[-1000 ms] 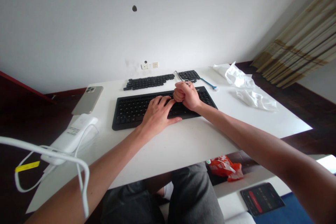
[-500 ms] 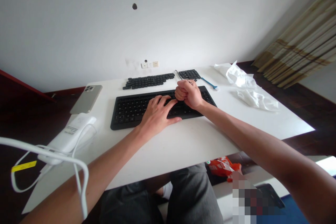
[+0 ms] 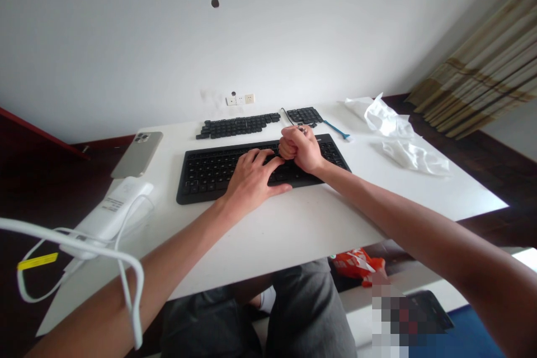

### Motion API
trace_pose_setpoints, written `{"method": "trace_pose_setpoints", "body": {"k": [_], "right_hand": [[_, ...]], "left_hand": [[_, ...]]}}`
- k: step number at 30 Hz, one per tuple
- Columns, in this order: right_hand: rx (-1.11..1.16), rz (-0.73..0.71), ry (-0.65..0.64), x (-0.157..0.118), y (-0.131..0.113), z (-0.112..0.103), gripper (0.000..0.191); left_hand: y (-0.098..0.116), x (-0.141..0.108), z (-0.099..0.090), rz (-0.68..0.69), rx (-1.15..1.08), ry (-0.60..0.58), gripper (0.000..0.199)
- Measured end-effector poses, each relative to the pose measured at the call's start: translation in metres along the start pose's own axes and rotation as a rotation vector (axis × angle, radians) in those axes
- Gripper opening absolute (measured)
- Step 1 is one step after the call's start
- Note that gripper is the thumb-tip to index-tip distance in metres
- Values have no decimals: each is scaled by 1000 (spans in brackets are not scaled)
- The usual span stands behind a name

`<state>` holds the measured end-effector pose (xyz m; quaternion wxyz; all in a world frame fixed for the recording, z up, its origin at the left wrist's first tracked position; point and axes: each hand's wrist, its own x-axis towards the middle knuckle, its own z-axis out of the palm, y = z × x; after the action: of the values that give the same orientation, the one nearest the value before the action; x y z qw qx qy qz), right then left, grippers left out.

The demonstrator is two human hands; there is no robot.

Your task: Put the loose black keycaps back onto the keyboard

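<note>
A black keyboard (image 3: 205, 172) lies on the white table. My left hand (image 3: 252, 174) rests on its middle, palm down, fingers spread on the keys. Right beside it, my right hand (image 3: 301, 148) is curled into a fist over the right part of the keyboard; what it holds, if anything, is hidden, though a small dark bit shows at the top of the fist. Behind the keyboard, loose black keycaps stand in rows (image 3: 241, 126), with another block of keycaps (image 3: 302, 116) to the right. Next to that block is a blue tool (image 3: 335, 130).
A phone (image 3: 137, 154) and a white power strip (image 3: 107, 215) with cables lie at the table's left. Crumpled clear plastic bags (image 3: 415, 158) are on the right. The wall with sockets (image 3: 240, 99) rises behind the table (image 3: 260, 240). An orange bag (image 3: 356, 265) sits below.
The view has tilted slightly, so the keyboard and table appear a little higher. Both hands stay in almost the same place on the keyboard.
</note>
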<state>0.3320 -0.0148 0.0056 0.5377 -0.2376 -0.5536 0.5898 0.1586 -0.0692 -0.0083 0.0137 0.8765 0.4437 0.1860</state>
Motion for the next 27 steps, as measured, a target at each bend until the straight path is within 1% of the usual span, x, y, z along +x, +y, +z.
{"method": "trace_pose_setpoints", "body": {"k": [7, 11, 13, 16, 17, 19, 21, 23, 25, 27], "right_hand": [[-50, 6, -34, -4, 7, 0, 49], [-54, 38, -48, -1, -2, -4, 50], [-40, 38, 14, 2, -10, -9, 55], [-9, -16, 180, 8, -19, -20, 61], [-5, -35, 210, 10, -21, -23, 61], [-24, -60, 221, 12, -21, -27, 56], [-113, -96, 211, 11, -20, -27, 50], [-273, -141, 205, 7, -19, -24, 47], [-423, -171, 185, 4, -19, -21, 47], [-485, -175, 167, 3, -18, -20, 48]], "left_hand": [[2, 0, -2, 1, 41, -26, 56], [1, 0, -2, 12, 44, -18, 58], [1, 0, -2, 17, 38, -12, 59], [0, 1, -1, 18, 29, -5, 64], [0, 1, -1, 20, 29, -3, 66], [0, 1, -1, 22, 31, -4, 68], [1, 0, -1, 22, 33, -7, 70], [1, 0, -1, 19, 34, -12, 71], [1, 0, -1, 18, 33, -19, 71], [1, 0, -2, 19, 29, -26, 70]]}}
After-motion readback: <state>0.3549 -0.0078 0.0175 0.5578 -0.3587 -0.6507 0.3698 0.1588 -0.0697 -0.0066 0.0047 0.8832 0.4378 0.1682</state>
